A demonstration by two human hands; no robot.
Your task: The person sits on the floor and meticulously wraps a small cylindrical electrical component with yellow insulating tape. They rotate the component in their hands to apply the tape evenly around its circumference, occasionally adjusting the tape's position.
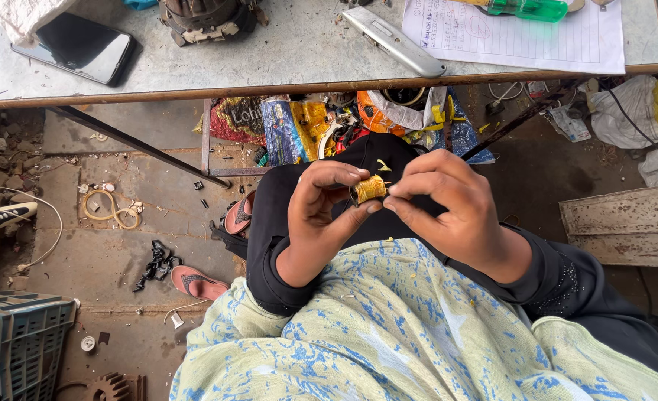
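Hands meet at the centre of the frame, above the person's lap; the left hand [318, 219] pinches a small spool [370, 189] wound with yellow-gold thread or fine wire between thumb and fingers, closed on its left end; the right hand [448, 204] closes its fingertips on the spool's right end, perhaps picking at a loose strand, though the view is too small to be sure. The spool lies roughly level between the two hands, held over a dark cap or cloth and the pale green and blue patterned garment [388, 327] that fills the lower middle of the frame.

By its look the spool should be light and stiff at the core, with a soft, ridged winding that gives some grip; the winding may loosen or snag if rubbed along its length, so the firm ends seem the safer places to hold, as both hands do here.

Along the top of the frame runs the desk [269, 67]; on it lie a dark phone [83, 46] at upper left, a grey utility knife [392, 41] at upper centre, and a lined sheet of paper [522, 37] with a green-handled tool [529, 9] at upper right. On the floor at lower left sits a pink sandal [195, 282].
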